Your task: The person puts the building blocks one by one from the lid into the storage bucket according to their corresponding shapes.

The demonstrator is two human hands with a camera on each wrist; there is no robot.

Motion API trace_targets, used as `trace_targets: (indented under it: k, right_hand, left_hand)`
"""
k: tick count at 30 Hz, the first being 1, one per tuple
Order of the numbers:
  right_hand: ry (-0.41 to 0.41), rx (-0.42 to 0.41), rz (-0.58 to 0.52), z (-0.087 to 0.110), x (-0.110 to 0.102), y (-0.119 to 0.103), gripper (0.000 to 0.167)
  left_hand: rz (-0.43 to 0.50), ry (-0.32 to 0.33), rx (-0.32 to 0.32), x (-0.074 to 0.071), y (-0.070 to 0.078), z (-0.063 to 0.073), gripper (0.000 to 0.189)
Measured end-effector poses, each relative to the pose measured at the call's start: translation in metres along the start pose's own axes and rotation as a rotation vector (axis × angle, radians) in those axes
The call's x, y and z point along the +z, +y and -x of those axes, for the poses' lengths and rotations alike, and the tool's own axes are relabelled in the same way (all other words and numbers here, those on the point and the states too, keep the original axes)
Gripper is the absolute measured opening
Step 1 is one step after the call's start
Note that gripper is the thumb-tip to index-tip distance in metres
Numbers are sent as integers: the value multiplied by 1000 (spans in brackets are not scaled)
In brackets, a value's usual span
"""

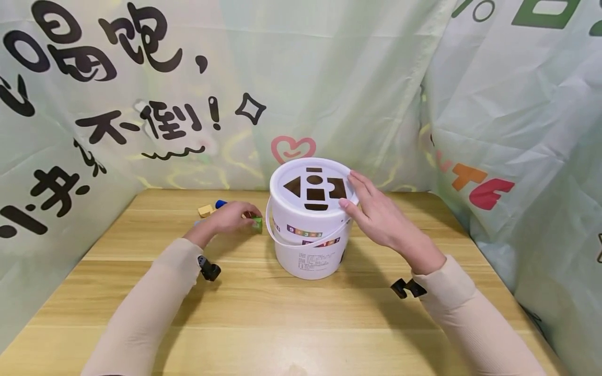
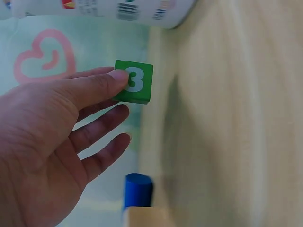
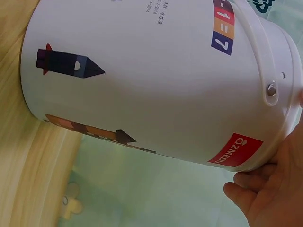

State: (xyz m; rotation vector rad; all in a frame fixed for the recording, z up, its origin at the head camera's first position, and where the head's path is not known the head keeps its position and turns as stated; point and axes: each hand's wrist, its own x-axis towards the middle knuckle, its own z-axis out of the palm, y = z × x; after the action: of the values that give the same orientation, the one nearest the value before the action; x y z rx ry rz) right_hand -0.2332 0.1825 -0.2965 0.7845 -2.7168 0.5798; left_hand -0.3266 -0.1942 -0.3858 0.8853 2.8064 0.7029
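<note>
My left hand (image 1: 231, 217) is left of the white bucket (image 1: 308, 256) and pinches a green block (image 2: 140, 85) between thumb and fingers. The block bears a white number 3, partly covered by the thumb. In the left wrist view the other fingers are spread apart from it. My right hand (image 1: 383, 214) rests at the right edge of the bucket's lid (image 1: 293, 169), its fingers extended along the rim. The lid has several cut-out shapes, among them a triangle, a circle and rectangles. The bucket stands upright, its handle hanging down at the front.
On the wooden table (image 1: 291, 324), behind the left hand, lie a yellowish wooden block (image 1: 205, 211) and a blue cylinder (image 2: 138, 189). A bit of light blue shows beside the left wrist. Printed cloth (image 1: 352, 78) hangs behind the table and along its sides.
</note>
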Motion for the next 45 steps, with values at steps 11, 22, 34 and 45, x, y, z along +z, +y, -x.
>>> trace_targets:
  k: [11, 22, 34, 45]
  right_hand:
    - [-50, 1, 92, -2, -11, -1, 75]
    - [-68, 14, 100, -3, -14, -1, 78]
    - [-75, 11, 103, -1, -13, -1, 77]
    - [-80, 11, 110, -2, -12, -3, 77]
  left_hand:
    - [-18, 92, 35, -54, 24, 3, 30]
    - [-66, 190, 35, -101, 66, -4, 29]
    - [-89, 242, 57, -131, 118, -24, 32]
    - [-50, 165, 120, -132, 157, -50, 29]
